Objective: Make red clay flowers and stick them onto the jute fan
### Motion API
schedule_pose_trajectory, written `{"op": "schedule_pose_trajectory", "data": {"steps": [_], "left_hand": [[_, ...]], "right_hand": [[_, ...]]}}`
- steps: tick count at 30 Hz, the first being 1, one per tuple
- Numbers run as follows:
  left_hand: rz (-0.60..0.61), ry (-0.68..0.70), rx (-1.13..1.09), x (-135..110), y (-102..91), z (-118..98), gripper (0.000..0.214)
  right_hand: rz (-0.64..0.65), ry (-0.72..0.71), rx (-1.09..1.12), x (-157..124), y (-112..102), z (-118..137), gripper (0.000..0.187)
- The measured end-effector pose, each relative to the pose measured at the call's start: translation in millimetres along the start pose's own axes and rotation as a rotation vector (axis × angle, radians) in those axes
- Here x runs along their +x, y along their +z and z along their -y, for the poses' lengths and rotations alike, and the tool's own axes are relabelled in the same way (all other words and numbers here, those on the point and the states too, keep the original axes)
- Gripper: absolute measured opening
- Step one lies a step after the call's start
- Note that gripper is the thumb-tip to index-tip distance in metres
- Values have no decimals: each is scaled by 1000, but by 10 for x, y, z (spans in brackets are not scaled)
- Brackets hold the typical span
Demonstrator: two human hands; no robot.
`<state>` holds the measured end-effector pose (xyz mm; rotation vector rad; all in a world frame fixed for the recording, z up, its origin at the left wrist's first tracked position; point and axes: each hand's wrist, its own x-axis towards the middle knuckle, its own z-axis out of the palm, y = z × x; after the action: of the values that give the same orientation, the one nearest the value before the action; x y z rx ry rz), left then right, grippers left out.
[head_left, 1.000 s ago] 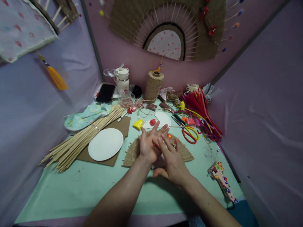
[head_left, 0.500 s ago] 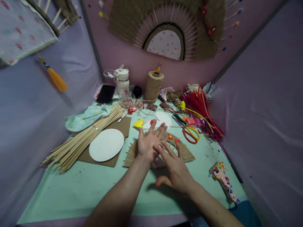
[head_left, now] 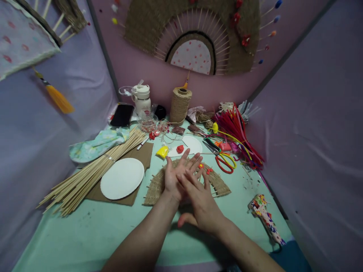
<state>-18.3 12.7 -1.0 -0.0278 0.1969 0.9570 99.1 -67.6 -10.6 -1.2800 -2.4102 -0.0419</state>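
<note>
My left hand [head_left: 173, 181] is palm up with its fingers spread, above a woven half-round fan [head_left: 155, 187]. Across that palm lie the outstretched fingers of my right hand [head_left: 202, 207], its thumb held apart. Anything small between the palm and those fingers is hidden. Small red and yellow flower shapes [head_left: 201, 166] sit on the fan's rim, to the right of my left fingertips. Just beyond the fingers, a lump of red clay [head_left: 180, 149] rests by a white oval card [head_left: 193, 145], with a yellow packet [head_left: 162, 152] to its left.
Bundled bamboo sticks [head_left: 93, 166] and a white oval board [head_left: 122, 178] lie left on brown cardboard [head_left: 141, 158]. Scissors [head_left: 224, 163], pipe cleaners [head_left: 239, 132] and a flower-patterned glue gun [head_left: 266, 217] are on the right. A twine spool [head_left: 180, 107] and bottle [head_left: 141, 99] stand behind.
My right fingers have slid further over my left palm, toward its heel. The red clay lump, partly covered before, now shows fully. The whole view has shifted slightly.
</note>
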Motion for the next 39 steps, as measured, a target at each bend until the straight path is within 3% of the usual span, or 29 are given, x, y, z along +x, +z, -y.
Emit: {"op": "schedule_pose_trajectory", "data": {"steps": [6, 11, 15, 18, 22, 27, 29, 34, 37, 39], "left_hand": [[19, 16, -14, 5, -18, 18, 71], [7, 9, -11, 2, -28, 19, 73], [-2, 16, -6, 5, -24, 21, 69], [-18, -13, 6, 10, -26, 26, 72], [-16, 45, -4, 18, -32, 24, 69], [-26, -25, 5, 15, -9, 59, 72], [-9, -27, 3, 9, 8, 53, 73], [29, -31, 14, -2, 27, 28, 74], [42, -24, 36, -1, 24, 50, 74], [46, -20, 64, -4, 26, 74, 74]], "right_hand": [[-35, 58, -3, -9, 15, -25, 106], [1, -4, 28, -21, 25, -23, 109], [-15, 69, -5, -7, 13, -34, 109], [10, 22, 33, -3, 10, -23, 112], [0, 57, 19, -7, 12, -42, 108], [-51, 52, 84, 36, -12, -99, 104], [-142, 111, 125, 25, -51, -111, 94], [-407, 320, 194, 29, -136, -87, 44], [-416, 316, 213, 113, -120, -28, 27], [-378, 305, 236, 167, -90, 5, 25]]}}
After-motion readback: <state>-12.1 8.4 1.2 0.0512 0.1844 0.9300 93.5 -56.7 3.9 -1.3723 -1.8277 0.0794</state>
